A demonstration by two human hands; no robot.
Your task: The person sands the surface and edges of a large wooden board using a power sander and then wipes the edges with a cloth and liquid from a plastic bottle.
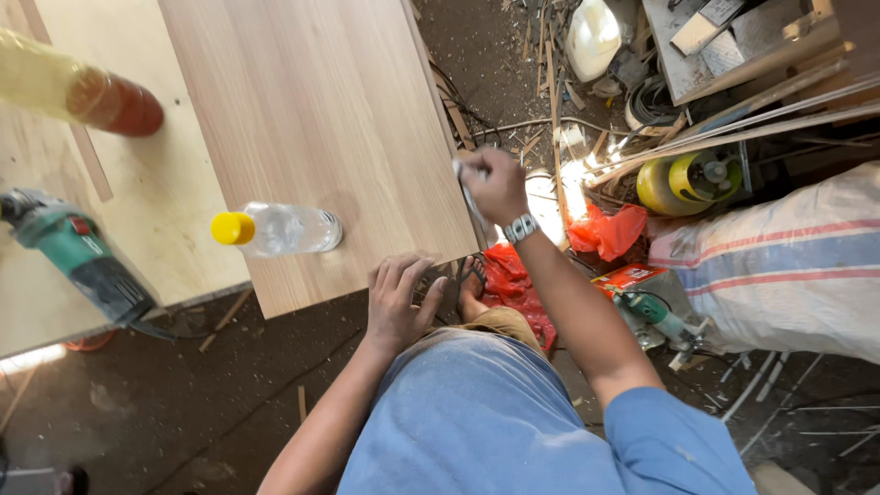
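On worktop (174, 202) at left: green power tool (69, 247), clear plastic bottle with yellow cap (275, 229). Left hand (399, 298) flat, fingers spread, pressing near edge of light wood-grain panel (321, 119). Right hand (495, 183) closed around pale cloth-like strip (469, 197) against panel's side edge; edge-wiping step, seemingly.

The dirt floor (229, 385) lay dark, littered with wood scraps (541, 92). Sunlight fell in bright patches, and a striped sack (779, 266) slumped nearby.
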